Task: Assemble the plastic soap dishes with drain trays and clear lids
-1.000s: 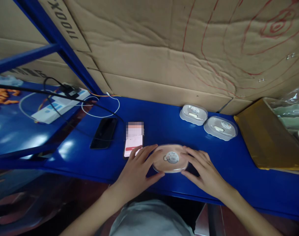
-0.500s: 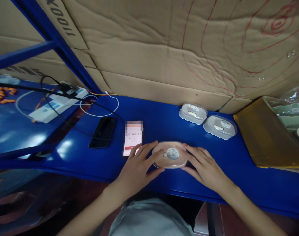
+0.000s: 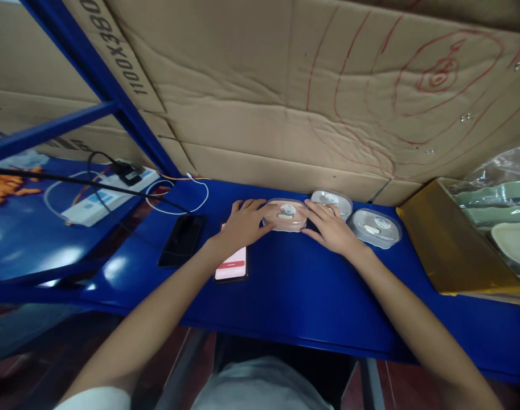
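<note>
A small oval plastic box (image 3: pixel 294 218) with a clear lid, a pinkish body, a round label and a pale oblong piece on top is held level between my hands, towards the back of the blue table. My left hand (image 3: pixel 244 223) grips its left end, thumb at the front edge. At its right end, the fingers of my right hand (image 3: pixel 331 229) close on the box. Just behind my right hand is a similar whitish lidded box (image 3: pixel 342 203), partly covered by the fingers. Another whitish lidded box (image 3: pixel 376 228) lies to its right.
Under my left forearm lies a lit phone (image 3: pixel 231 267), with a dark phone (image 3: pixel 181 240) left of it. A power strip (image 3: pixel 110 196) and cables are farther left. At right, an open carton (image 3: pixel 430 239) holds wrapped pale dishes. Cardboard (image 3: pixel 251 114) walls the back.
Both hands have carried the pinkish box away from me, towards the cardboard, beside the two whitish boxes. My left arm now covers the upper part of the lit phone. The view has shifted slightly.
</note>
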The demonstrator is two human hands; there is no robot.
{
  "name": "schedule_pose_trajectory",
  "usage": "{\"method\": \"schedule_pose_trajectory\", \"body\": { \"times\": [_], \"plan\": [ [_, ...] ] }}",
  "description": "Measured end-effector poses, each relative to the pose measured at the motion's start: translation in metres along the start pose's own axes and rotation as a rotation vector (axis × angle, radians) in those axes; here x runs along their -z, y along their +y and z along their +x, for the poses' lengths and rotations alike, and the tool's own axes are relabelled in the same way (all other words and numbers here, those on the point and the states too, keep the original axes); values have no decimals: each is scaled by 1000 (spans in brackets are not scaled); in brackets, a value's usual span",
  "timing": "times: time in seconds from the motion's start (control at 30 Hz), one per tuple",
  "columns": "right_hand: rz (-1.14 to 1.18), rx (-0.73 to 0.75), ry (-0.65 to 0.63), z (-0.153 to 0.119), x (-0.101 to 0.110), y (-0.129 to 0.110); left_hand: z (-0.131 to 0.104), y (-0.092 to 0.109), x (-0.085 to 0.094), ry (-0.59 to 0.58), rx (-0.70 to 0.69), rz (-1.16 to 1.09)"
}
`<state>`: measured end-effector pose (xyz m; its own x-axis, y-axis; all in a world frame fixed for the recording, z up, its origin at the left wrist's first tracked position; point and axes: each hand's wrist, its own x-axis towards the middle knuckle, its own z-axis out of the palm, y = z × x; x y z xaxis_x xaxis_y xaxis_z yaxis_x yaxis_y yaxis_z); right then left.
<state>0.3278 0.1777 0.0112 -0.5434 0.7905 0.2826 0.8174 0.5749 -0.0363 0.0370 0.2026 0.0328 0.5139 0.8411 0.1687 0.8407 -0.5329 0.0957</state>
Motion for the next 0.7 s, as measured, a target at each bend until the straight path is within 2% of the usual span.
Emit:
{"method": "schedule_pose_trajectory", "body": {
  "times": [0.07, 0.17, 0.27, 0.37, 0.53, 0.7],
  "plan": [
    [-7, -44, 36, -1, 3, 14, 4, -4, -1, 14, 8, 10],
    [-42, -190, 67, -9, 7, 39, 7, -9, -2, 44, 40, 20],
    [-59, -291, 8, -17, 7, 61, 10, -11, -4, 86, 83, 31],
    [-11, -311, -49, -20, 9, 72, 10, -5, -5, 135, 88, 40],
    [76, -309, -41, -16, 25, 71, -8, 25, -2, 249, -59, -38],
    [59, -182, 96, -30, 39, 36, -31, 47, 1, 242, -148, -115]
  ]
}}
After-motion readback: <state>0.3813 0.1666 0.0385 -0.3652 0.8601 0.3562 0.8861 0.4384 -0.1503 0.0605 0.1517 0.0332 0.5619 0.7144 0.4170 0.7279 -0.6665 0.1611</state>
